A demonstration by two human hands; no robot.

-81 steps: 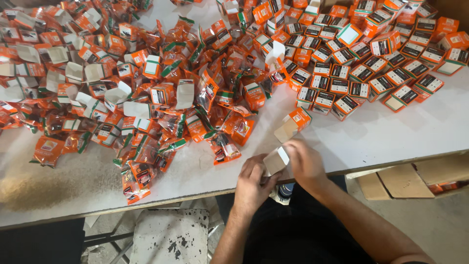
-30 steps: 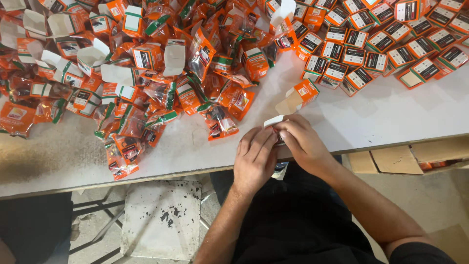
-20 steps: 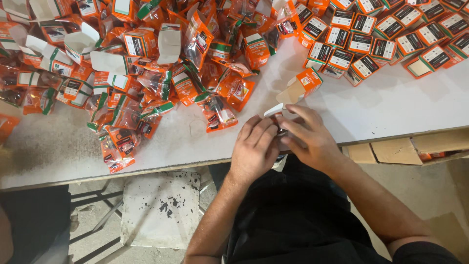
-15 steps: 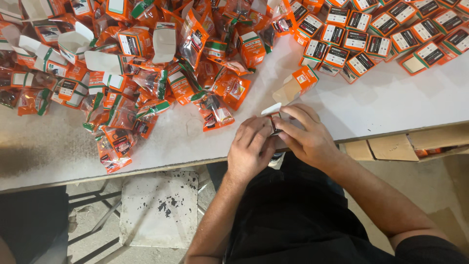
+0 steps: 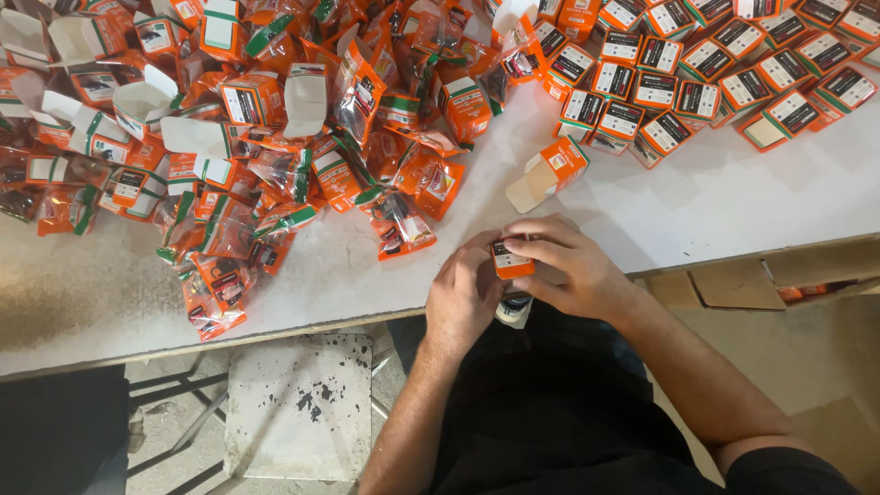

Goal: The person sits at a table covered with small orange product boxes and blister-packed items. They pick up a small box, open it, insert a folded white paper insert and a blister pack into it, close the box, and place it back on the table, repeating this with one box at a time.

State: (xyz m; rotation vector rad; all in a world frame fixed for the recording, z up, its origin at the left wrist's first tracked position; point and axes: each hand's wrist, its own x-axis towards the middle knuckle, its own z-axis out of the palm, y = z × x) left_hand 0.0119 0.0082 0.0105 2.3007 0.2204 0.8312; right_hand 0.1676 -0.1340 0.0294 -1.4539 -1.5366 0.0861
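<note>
left of the small orange box (image 5: pixel 511 259), the white table (image 5: pixel 110 284) carries a heap of orange packets (image 5: pixel 275 137). at the table's near edge the left hand (image 5: pixel 463 298) and the right hand (image 5: pixel 564 266) both grip that box. right of it, closed boxes (image 5: pixel 715 73) lie in rows, and cardboard (image 5: pixel 733 284) lies on the floor.

Orange plastic packets (image 5: pixel 275 211) lie heaped on the white table (image 5: pixel 733 202); closed orange boxes (image 5: pixel 697 82) sit in rows beyond an open-ended box (image 5: pixel 548 172).

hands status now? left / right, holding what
Left hand: closed on the small orange box, gripping its left side.
Right hand: closed on the same box, fingers over its top and right side.
</note>
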